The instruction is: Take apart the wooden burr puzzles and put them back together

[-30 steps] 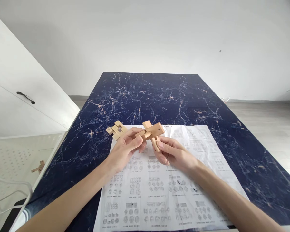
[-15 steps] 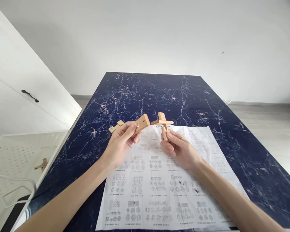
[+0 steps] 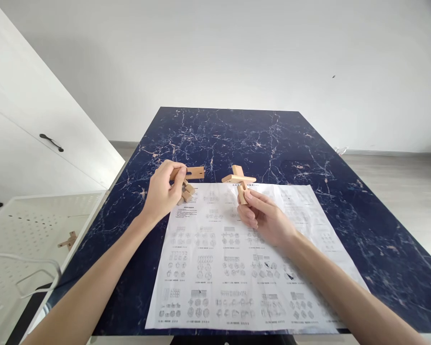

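Observation:
My left hand (image 3: 168, 188) pinches a flat wooden puzzle piece (image 3: 197, 173) that has a slot and a small dark mark. Just under it lie several small wooden blocks (image 3: 187, 191), partly hidden by the fingers, at the sheet's upper left corner. In my right hand (image 3: 264, 213) are interlocked wooden puzzle pieces (image 3: 239, 179), held by the lower upright part, with a flat bar crossing near the top. Beneath both hands is a creased white instruction sheet (image 3: 233, 282) printed with rows of small diagrams.
The sheet rests on a dark blue marble-patterned table (image 3: 219, 134). At the left stands a white perforated basket or cart (image 3: 17, 249), with a cross-shaped wooden piece (image 3: 68, 240) in it. A white cabinet with a black handle (image 3: 51, 142) is farther left.
My left hand has moved left and turned over, taking the slotted piece above the small blocks. My right hand has barely moved; its pieces are tilted slightly differently.

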A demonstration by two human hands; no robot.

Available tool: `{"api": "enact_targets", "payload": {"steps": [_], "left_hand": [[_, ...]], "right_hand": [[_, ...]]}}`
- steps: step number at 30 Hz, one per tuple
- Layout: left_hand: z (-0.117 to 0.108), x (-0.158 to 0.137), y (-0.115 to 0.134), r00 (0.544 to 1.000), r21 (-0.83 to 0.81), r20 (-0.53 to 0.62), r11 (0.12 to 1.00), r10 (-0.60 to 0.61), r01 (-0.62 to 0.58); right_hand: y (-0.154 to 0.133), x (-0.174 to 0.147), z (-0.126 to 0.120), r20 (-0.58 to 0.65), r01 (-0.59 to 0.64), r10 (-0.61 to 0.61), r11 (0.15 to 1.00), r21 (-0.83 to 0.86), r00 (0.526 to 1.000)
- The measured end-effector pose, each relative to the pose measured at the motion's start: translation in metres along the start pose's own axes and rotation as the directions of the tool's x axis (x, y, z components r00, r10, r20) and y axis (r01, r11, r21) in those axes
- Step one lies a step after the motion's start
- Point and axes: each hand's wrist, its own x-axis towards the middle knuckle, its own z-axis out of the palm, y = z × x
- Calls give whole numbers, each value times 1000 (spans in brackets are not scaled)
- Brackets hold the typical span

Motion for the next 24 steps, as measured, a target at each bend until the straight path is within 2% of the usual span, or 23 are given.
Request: {"api": "enact_targets", "payload": {"steps": [3,6,9,13,19,24], "left_hand": [[-6,5,-9,984,-8,167,999,54,-53],[-9,7,-14,916,-61,387,994,102,-85],[-8,4,-10,856,-68,505,993,113,-91],[-2,-3,3,824,-43,543,985,162,-165],[1,-10,8,750,46,561,891,351,-452],[5,-15,10,800,115,475,876,365,-468]], "right_hand": [[0,0,0,20,-3,3,1000,2,1000],[-1,-1,0,39,-6,6,1000,1,999],[-3,-1,1,43,-9,10,1000,-12,999],[-3,-1,2,30,-33,33,999,-18,999],[-1,-1,2,25,-31,32,999,-35,999],[0,-2,3,38,-30,32,999,-42,999]]}}
